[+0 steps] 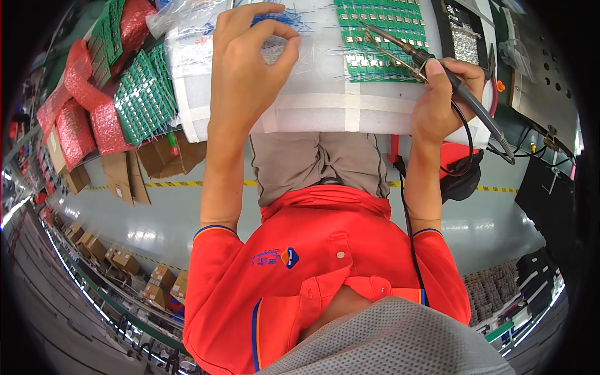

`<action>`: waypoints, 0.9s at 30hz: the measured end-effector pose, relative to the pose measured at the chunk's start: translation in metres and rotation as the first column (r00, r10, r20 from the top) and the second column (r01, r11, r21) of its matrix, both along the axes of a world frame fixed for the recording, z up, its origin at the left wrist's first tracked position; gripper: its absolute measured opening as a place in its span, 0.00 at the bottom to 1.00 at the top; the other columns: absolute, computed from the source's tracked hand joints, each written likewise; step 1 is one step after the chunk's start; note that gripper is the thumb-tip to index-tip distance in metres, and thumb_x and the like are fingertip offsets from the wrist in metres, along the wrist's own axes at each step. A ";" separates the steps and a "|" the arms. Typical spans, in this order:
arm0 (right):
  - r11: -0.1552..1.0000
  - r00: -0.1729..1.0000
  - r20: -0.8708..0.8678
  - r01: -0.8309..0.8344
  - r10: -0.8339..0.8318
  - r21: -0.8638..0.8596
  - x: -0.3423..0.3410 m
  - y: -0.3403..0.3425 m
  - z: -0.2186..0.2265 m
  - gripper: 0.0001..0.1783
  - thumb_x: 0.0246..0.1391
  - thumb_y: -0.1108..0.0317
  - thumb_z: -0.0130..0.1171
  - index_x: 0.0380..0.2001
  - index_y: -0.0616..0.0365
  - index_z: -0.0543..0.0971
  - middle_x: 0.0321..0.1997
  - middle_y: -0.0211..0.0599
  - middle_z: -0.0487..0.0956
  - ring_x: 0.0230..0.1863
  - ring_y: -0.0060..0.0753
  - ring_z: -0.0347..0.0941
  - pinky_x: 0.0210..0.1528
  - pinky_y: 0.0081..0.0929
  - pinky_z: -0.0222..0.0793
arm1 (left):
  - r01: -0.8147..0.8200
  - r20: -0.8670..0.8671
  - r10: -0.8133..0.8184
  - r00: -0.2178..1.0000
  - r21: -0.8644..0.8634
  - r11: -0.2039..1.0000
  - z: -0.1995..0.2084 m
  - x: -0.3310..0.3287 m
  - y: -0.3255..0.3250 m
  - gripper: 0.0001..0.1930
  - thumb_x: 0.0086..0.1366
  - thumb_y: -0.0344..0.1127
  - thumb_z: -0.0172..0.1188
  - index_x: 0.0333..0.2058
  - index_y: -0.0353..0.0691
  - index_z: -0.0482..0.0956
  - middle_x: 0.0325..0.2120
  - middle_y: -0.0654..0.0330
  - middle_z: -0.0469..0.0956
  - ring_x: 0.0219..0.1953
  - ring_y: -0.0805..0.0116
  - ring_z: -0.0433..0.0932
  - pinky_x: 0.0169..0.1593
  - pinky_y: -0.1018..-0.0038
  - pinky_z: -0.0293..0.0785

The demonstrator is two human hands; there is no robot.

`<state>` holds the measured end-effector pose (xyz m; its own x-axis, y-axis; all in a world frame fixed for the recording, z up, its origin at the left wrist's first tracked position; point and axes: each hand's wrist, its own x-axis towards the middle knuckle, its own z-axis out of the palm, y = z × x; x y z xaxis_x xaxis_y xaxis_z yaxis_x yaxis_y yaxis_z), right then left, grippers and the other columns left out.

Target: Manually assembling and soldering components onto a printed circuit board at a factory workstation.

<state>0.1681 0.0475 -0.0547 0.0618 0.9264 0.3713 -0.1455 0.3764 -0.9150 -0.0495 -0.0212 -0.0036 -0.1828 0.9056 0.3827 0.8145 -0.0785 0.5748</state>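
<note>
"Right hand (435,114): state and position?"

"Grasping a soldering iron (484,117), fingers wrapped round its handle, at the right edge of the green panel (369,67). The tip points over the panel; contact cannot be determined. A thin metal piece (400,60) runs near the barrel; type unclear."

"Left hand (247,75)?"

"Left of the panel, thumb and forefinger curled toward each other in a ring. Cannot tell whether anything is pinched. Blue leads (290,17) lie beyond the fingers, also left of the panel."

"Markings?"

"Red shirt (325,219), on the wearer's side of the panel: blue lettering and a small blue-and-orange emblem (289,257). Any print on the panel is too small to read."

"Other boards?"

"Further green boards (147,94), well left of the panel, beside red bubble wrap (75,131)."
</note>
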 end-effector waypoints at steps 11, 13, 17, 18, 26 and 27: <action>1.000 1.000 -0.018 0.003 -0.003 -0.029 0.004 0.001 -0.003 0.11 0.49 0.83 0.63 0.35 0.62 0.74 0.28 0.34 0.76 0.23 0.16 0.65 0.27 0.14 0.61 | 0.044 -0.082 -0.046 0.996 -0.025 0.999 -0.017 -0.019 -0.014 0.04 0.51 0.28 0.67 0.27 0.38 0.82 0.47 0.57 0.80 0.50 0.53 0.72 0.56 0.62 0.68; 1.000 1.000 -0.029 0.000 -0.001 -0.030 0.005 0.001 -0.004 0.11 0.49 0.83 0.63 0.35 0.62 0.74 0.29 0.34 0.76 0.23 0.16 0.66 0.27 0.14 0.60 | 0.056 -0.075 -0.060 0.995 -0.052 0.997 -0.013 -0.020 -0.016 0.04 0.51 0.28 0.67 0.28 0.38 0.83 0.47 0.57 0.80 0.50 0.52 0.72 0.56 0.62 0.68; 1.000 0.998 -0.059 0.009 -0.009 -0.011 0.003 0.001 -0.004 0.11 0.49 0.82 0.63 0.35 0.62 0.74 0.29 0.34 0.76 0.22 0.15 0.66 0.26 0.13 0.59 | 0.045 -0.136 -0.045 0.990 -0.005 0.999 -0.010 -0.023 -0.010 0.04 0.52 0.28 0.67 0.29 0.38 0.83 0.43 0.57 0.81 0.47 0.53 0.73 0.52 0.63 0.69; 1.000 0.998 -0.059 0.007 -0.008 -0.012 0.004 0.001 -0.004 0.11 0.49 0.82 0.63 0.35 0.62 0.74 0.29 0.34 0.76 0.22 0.15 0.66 0.26 0.13 0.59 | 0.025 -0.117 -0.028 0.993 -0.024 0.999 -0.006 -0.021 -0.004 0.05 0.51 0.25 0.67 0.29 0.36 0.81 0.42 0.53 0.79 0.46 0.50 0.73 0.51 0.62 0.70; 0.999 0.995 -0.091 0.029 -0.030 -0.020 0.006 0.005 -0.009 0.11 0.50 0.82 0.61 0.35 0.61 0.72 0.29 0.33 0.76 0.21 0.13 0.63 0.24 0.14 0.60 | 0.024 -0.011 -0.024 1.000 -0.043 0.999 0.005 -0.007 0.003 0.05 0.53 0.25 0.65 0.30 0.33 0.79 0.37 0.49 0.77 0.43 0.49 0.73 0.48 0.63 0.70; 0.999 0.995 -0.088 0.035 -0.037 -0.021 0.006 0.006 -0.009 0.11 0.50 0.82 0.61 0.35 0.61 0.72 0.29 0.33 0.76 0.21 0.13 0.63 0.24 0.14 0.60 | 0.049 -0.038 -0.050 0.998 -0.017 0.999 -0.002 -0.008 0.001 0.05 0.53 0.26 0.66 0.30 0.36 0.81 0.36 0.54 0.78 0.42 0.52 0.73 0.48 0.63 0.70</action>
